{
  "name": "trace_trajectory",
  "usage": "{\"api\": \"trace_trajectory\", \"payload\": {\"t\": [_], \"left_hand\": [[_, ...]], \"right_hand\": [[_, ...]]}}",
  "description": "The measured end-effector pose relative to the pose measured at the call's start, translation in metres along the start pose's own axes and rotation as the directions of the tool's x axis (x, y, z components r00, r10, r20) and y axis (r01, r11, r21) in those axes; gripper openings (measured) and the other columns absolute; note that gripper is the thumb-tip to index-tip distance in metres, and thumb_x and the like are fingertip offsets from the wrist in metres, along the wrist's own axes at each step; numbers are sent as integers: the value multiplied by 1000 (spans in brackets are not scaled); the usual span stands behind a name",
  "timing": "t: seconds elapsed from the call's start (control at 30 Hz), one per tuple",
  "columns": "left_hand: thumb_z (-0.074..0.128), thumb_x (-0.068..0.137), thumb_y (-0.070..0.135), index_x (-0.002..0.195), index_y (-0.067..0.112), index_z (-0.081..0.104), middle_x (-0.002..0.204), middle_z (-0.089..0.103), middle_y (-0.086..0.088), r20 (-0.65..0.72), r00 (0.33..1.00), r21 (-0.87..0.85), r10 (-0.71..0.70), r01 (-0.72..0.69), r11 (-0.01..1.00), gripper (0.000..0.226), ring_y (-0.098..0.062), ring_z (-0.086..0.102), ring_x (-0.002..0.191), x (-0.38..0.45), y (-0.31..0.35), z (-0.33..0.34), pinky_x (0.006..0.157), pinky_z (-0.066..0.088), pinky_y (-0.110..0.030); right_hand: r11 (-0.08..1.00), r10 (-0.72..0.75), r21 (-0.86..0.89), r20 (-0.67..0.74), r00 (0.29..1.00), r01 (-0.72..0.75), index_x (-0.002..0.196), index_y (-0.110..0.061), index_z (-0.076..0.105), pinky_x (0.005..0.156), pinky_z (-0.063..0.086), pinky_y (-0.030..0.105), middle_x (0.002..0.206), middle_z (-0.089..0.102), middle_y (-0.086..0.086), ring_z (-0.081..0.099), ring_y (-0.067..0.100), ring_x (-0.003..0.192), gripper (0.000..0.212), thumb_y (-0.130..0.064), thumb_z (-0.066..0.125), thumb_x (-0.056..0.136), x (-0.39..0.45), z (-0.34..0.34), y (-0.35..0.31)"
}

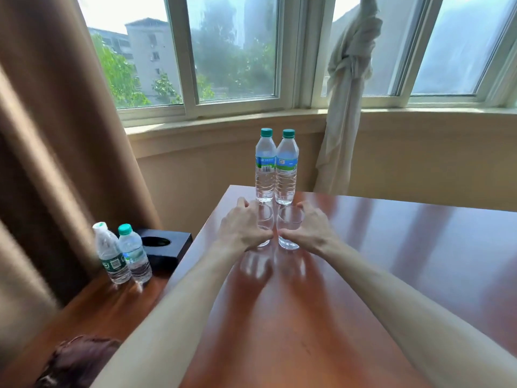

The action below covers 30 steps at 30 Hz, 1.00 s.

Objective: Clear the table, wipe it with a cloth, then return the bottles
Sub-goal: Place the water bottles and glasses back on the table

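Though hand-wrapped (pixel 242 229), left glass (pixel 264 224) half-hidden.

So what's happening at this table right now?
A person is reaching out with both hands, one to each of two empty glasses on the wooden table. The left hand curls round the left glass, the right hand round the right glass. Two full water bottles stand upright just behind them. Two more bottles stand on the lower side table.
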<state>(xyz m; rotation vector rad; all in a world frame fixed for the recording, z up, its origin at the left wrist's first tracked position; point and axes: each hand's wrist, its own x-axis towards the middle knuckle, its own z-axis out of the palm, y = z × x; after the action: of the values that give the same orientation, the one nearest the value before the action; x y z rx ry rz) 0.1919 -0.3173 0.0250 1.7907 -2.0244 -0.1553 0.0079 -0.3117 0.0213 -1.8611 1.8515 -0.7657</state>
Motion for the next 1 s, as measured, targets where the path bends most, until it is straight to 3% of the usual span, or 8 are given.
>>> {"api": "trace_trajectory", "payload": {"t": [0.1,0.17,0.3,0.7,0.87,1.0], "left_hand": [[73,74,49,145,17,39,130,48,-6,-41,999,-84,-27,23,996,85,-31,58,115,-5,-3,10,91,50,-40],[79,73,47,145,10,36,132,49,-9,-80,997,-127,-25,14,992,92,-32,58,118,-7,-8,17,93,50,-42],[85,72,41,134,5,44,128,52,-10,-125,991,-178,-37,14,984,83,-30,58,116,5,-12,27,94,48,-40],[86,73,41,138,8,45,132,53,-7,-200,979,-251,-48,-4,968,84,-25,55,121,77,-19,55,95,45,-36],[85,72,45,135,11,48,129,55,-5,-269,958,-245,-98,30,969,81,-26,59,115,81,-17,66,90,49,-39],[81,78,46,144,8,37,136,47,-7,-168,980,-178,-110,79,981,88,-30,58,119,82,-8,58,88,49,-41]], "right_hand": [[1000,3,13,-15,1000,-3,153,-12,32,108,42,39,142,50,16,49,33,135,101,-46,84,74,-2,10,8],[1000,15,20,-42,999,-14,147,-6,37,103,44,38,137,53,18,52,35,131,95,-44,85,75,-2,20,14],[998,34,50,-105,994,-29,138,-5,46,99,49,43,129,59,15,58,34,123,87,-48,86,74,8,33,18],[998,60,25,-152,987,-57,140,-7,47,103,46,41,133,56,14,55,34,127,84,-47,85,77,79,40,18],[996,83,-2,-172,982,-85,135,1,44,100,46,43,132,53,20,56,39,124,78,-46,80,85,84,45,16],[993,96,-58,-132,986,-105,137,7,39,102,43,41,137,48,23,54,41,126,82,-49,75,89,80,41,6]]}}
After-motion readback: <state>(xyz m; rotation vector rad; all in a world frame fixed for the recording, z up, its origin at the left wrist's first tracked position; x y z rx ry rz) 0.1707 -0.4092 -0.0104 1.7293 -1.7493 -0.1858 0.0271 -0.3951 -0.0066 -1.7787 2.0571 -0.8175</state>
